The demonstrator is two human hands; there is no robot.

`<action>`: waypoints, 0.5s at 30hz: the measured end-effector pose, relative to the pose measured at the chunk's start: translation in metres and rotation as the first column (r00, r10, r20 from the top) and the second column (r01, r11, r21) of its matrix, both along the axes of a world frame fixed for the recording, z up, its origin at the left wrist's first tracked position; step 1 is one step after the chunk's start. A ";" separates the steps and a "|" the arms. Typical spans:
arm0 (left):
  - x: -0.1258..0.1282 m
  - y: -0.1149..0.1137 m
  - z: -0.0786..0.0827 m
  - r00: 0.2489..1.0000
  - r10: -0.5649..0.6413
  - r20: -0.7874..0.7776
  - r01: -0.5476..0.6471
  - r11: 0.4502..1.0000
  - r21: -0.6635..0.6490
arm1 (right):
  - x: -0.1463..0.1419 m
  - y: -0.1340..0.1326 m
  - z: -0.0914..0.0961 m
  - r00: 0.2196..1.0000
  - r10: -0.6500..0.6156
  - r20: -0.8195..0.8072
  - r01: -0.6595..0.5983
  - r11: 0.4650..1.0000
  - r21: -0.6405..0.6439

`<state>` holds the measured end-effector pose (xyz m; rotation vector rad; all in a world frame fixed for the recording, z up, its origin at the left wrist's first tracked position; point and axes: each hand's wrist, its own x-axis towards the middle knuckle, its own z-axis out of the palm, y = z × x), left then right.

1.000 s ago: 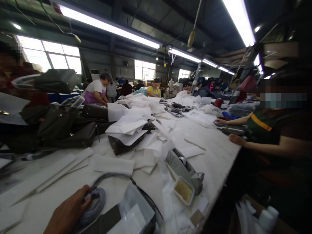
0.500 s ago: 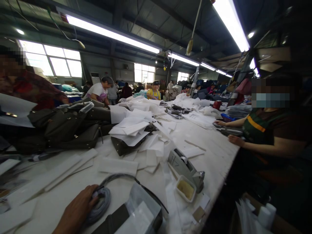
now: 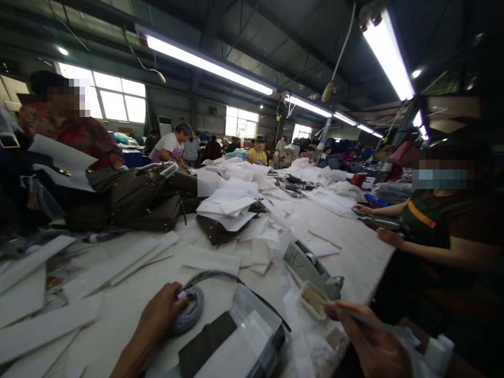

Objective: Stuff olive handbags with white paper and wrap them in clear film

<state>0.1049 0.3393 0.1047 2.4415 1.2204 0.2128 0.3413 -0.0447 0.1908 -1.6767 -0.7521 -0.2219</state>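
My left hand (image 3: 159,318) rests on the white table with its fingers closed on a wrapped grey strap coil (image 3: 188,312) that belongs to a dark handbag (image 3: 232,344) partly covered in clear plastic. At the lower right my right hand (image 3: 368,344) pinches a thin stick (image 3: 356,314) whose tip reaches into a small white tray of yellowish paste (image 3: 312,300). A grey tape dispenser (image 3: 311,267) stands just behind that tray.
Dark handbags (image 3: 136,199) and piles of white paper sheets (image 3: 232,205) cover the table's (image 3: 354,252) far left and middle. White strips (image 3: 118,265) lie at the left. A masked person (image 3: 444,226) sits at the right edge; other people work across and further down.
My right hand has come into view at the lower right, holding the stick at the paste tray. The view has shifted left and down; my left hand stays on the strap coil.
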 end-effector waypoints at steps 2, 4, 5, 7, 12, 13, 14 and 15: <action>-0.002 -0.001 0.002 1.000 -0.016 -0.015 0.016 1.000 0.006 | -0.009 0.032 0.015 0.970 0.190 0.155 -0.195 0.980 0.023; -0.006 -0.005 0.008 0.998 -0.028 -0.060 0.030 0.999 0.033 | -0.029 0.067 0.025 0.860 0.405 0.310 -0.423 0.906 -0.010; -0.008 -0.008 0.012 0.996 -0.024 -0.090 0.028 0.998 0.053 | -0.040 0.085 0.028 0.791 0.498 0.355 -0.519 0.854 -0.040; -0.011 -0.015 0.019 0.992 -0.002 -0.130 0.015 0.995 0.103 | -0.062 0.118 0.029 0.680 0.638 0.362 -0.654 0.751 -0.095; -0.013 -0.023 0.027 0.994 0.004 -0.108 0.010 0.991 0.136 | -0.094 0.195 0.012 0.580 0.768 0.273 -0.765 0.628 -0.143; -0.013 -0.022 0.026 0.995 -0.001 -0.099 0.014 0.991 0.132 | -0.095 0.208 0.008 0.565 0.783 0.258 -0.773 0.613 -0.165; -0.014 -0.021 0.025 0.996 -0.006 -0.091 0.018 0.991 0.129 | -0.096 0.220 0.003 0.552 0.800 0.237 -0.778 0.596 -0.200; -0.014 -0.019 0.024 0.996 -0.008 -0.084 0.019 0.992 0.128 | -0.096 0.231 -0.001 0.541 0.815 0.207 -0.777 0.579 -0.247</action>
